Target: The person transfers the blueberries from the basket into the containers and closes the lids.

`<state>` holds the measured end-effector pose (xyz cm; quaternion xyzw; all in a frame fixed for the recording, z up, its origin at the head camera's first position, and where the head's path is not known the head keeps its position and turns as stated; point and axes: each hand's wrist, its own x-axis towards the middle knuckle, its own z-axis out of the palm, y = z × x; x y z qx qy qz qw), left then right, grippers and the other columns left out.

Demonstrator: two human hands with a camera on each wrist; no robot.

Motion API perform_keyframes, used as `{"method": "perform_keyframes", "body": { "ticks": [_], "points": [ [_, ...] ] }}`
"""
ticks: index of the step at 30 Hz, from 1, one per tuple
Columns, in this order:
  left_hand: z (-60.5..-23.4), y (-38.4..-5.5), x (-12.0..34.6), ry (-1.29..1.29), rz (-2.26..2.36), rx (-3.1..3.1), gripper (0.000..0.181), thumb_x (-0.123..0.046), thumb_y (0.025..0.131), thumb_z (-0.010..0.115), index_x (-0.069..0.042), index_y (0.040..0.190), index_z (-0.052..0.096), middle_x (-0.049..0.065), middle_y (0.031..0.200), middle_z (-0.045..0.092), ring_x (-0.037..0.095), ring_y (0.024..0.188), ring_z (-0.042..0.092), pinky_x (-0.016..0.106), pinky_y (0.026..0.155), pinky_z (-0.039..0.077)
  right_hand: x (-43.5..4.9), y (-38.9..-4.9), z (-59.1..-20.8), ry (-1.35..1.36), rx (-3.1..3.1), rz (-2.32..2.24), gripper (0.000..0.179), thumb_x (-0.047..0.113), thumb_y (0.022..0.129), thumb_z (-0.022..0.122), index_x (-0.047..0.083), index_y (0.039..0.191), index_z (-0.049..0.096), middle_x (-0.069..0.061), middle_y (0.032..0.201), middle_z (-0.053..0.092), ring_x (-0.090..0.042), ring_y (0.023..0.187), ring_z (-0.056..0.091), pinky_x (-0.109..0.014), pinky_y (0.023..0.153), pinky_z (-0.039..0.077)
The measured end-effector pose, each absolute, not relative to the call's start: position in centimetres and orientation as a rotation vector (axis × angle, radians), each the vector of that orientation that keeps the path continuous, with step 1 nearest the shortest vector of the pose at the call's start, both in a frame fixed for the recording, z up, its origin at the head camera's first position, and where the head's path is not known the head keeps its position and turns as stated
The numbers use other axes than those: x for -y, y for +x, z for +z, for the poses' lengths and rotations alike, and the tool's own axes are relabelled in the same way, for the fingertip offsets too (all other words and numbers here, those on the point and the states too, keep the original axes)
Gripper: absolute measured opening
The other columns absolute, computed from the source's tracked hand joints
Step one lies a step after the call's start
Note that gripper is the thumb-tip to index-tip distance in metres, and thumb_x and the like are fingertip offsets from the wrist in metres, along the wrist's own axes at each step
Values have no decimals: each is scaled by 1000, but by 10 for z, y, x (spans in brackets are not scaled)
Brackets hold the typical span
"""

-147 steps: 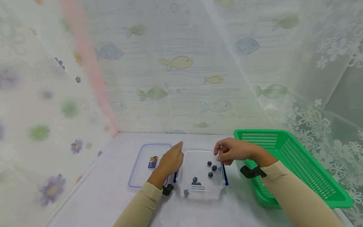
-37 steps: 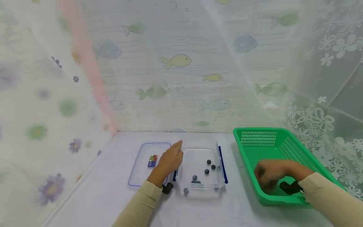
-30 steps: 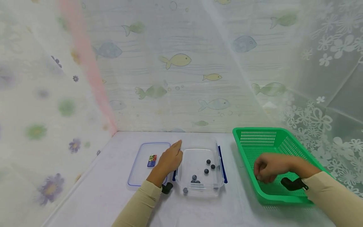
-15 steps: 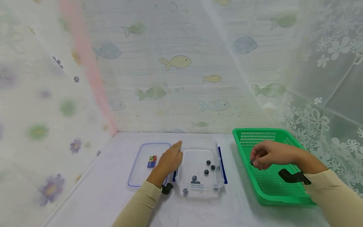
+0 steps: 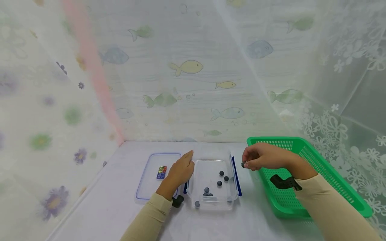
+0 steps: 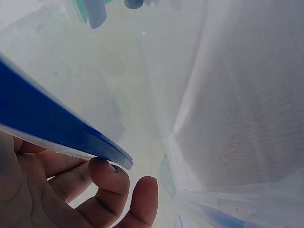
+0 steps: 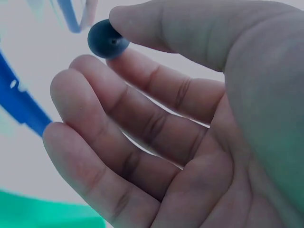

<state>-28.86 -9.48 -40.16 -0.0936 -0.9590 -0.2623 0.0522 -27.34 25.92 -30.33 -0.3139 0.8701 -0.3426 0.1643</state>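
A blueberry [image 7: 104, 40] is pinched between thumb and index fingertip of my right hand [image 5: 268, 156], just right of a clear plastic container [image 5: 211, 167]. In the right wrist view the other fingers bend loosely, holding nothing. Several blueberries [image 5: 219, 183] lie inside the container, some seen through its front wall. My left hand [image 5: 181, 170] rests along the container's left side, fingers mostly extended. In the left wrist view a fingertip touches the underside of the blue latch flap [image 6: 61, 118].
A green perforated basket [image 5: 328, 174] stands on the right; the right forearm hides part of its inside. On the left lies a clear lid [image 5: 147, 184] with a blue rim and a small coloured label. Printed curtains enclose the white table.
My right hand was down in the green basket, rose with a blueberry between its fingertips and moved left towards the container. The left hand has stayed in place.
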Motion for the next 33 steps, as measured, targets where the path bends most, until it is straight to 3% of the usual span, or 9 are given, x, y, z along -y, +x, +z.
{"method": "perform_keyframes", "body": {
  "ticks": [9,16,21,27,33],
  "points": [
    [-405,-292,94,-304,-771,2908,58,-33,108,32,-14,163,32,4,168,34,28,156,33,51,126,28,-226,-285,-310,-907,-2536,-935,11,26,98,72,16,100,69,0,89,72,-23,82,68,-42,77,60],
    [-406,-295,95,-310,-768,2915,59,-32,108,31,-13,163,32,5,168,34,29,155,33,52,126,28,-212,-288,-315,-894,-2539,-931,9,26,97,72,17,99,70,-10,93,74,-23,80,68,-42,76,59],
    [-405,-296,96,-314,-787,2907,59,-33,108,31,-13,163,32,4,168,35,28,155,33,51,126,28,-209,-287,-317,-906,-2567,-924,8,24,98,71,16,100,70,-9,91,74,-23,77,67,-39,72,58],
    [-401,-298,102,-314,-876,2885,58,-34,107,37,-15,161,38,6,165,40,30,154,36,52,125,30,-205,-282,-317,-903,-2604,-947,8,26,98,71,19,101,69,-3,89,74,-20,77,66,-37,71,56],
    [-384,-301,123,-275,-965,2807,51,-35,107,47,-12,151,53,13,155,52,36,147,45,57,120,36,-181,-272,-316,-977,-2601,-993,5,28,98,70,23,100,69,7,88,72,-20,84,69,-37,75,57]
  ]
}}
